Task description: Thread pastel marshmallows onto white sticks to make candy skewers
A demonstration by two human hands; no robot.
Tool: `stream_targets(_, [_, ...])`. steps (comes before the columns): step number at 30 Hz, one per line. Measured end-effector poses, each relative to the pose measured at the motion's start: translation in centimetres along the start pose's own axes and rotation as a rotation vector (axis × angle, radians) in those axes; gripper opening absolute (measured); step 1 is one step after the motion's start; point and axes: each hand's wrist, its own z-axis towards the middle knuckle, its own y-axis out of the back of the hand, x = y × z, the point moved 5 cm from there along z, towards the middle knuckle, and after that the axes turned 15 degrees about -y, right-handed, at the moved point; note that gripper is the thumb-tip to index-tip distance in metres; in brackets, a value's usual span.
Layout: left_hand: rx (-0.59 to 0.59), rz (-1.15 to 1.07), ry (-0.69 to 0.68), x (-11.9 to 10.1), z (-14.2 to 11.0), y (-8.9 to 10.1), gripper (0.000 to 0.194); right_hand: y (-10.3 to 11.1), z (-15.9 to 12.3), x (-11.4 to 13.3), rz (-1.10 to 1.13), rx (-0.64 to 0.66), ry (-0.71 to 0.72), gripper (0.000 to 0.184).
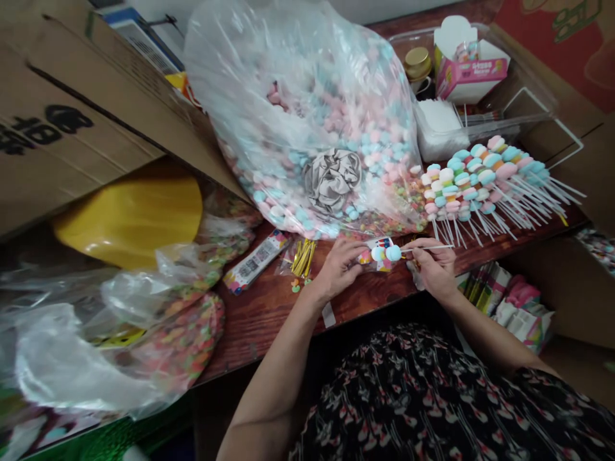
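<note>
In front of me, my right hand is closed on the thin white stick of a marshmallow skewer. Its pale blue and white marshmallows point left, towards my left hand. Beneath the skewer lies a small printed plastic bag; my left fingers are closed at its left end, and their tips are partly hidden. Finished-looking marshmallow skewers are piled to the right, sticks towards me. A large clear bag of pink, blue and white marshmallows stands behind my hands, with a grey scrunchie against it.
Left of my hands lie gold twist ties and a stack of printed bags. Clear bags of gummy candy and a cardboard box crowd the left. A clear plastic bin holds a pink box at back right.
</note>
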Motion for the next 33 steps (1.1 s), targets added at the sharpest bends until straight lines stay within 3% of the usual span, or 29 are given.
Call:
stream_targets(2, [-0.01,-0.07,0.019,-0.3,0.6,0.3,0.03,-0.1,0.2,0.7,-0.026,0.023,0.06,0.009])
stream_targets(5, [-0.009,-0.26,0.1,-1.0,1.2,0.5,0.035,-0.7,0.5,2.6,-0.122,0.176,0.154,0.008])
stream_targets(9, [0.035,-0.444,0.149,-2.2,1.9,0.3,0.042,-1.7,1.4,4.3,-0.152,0.348,0.135,0.007])
stream_targets(12, [0.047,-0.43,0.141,-2.7,2.1,0.2,0.057,-2.5,2.3,4.4,-0.139,0.351,0.029,0.012])
stream_targets(15, [0.128,-0.342,0.144,-3.0,1.7,-0.2,0.057,-2.9,2.8,4.2,-0.103,0.308,-0.018,0.018])
stream_targets(18, [0.18,-0.369,0.21,-3.2,1.1,-0.8,0.047,-3.4,2.5,4.7,-0.183,0.289,0.117,0.015])
stream_targets(22, [0.162,-0.722,0.447,-3.6,0.1,-1.4,0.043,-3.5,2.4,5.9,-0.265,0.325,0.279,0.012])
stream_targets(25, [0.121,-0.928,0.578,-3.9,-0.5,-1.7,0.045,-3.5,3.3,6.3,-0.272,0.426,0.215,0.011])
stream_targets(28, [-0.015,-0.908,0.584,-3.7,-0.5,-1.7,0.047,-4.2,3.8,5.9,-0.254,0.529,0.092,0.014])
stream_targets(33, [-0.11,-0.813,0.515,-3.5,-0.1,-2.2,0.044,-5.9,2.9,4.5,-0.213,0.48,-0.026,0.019])
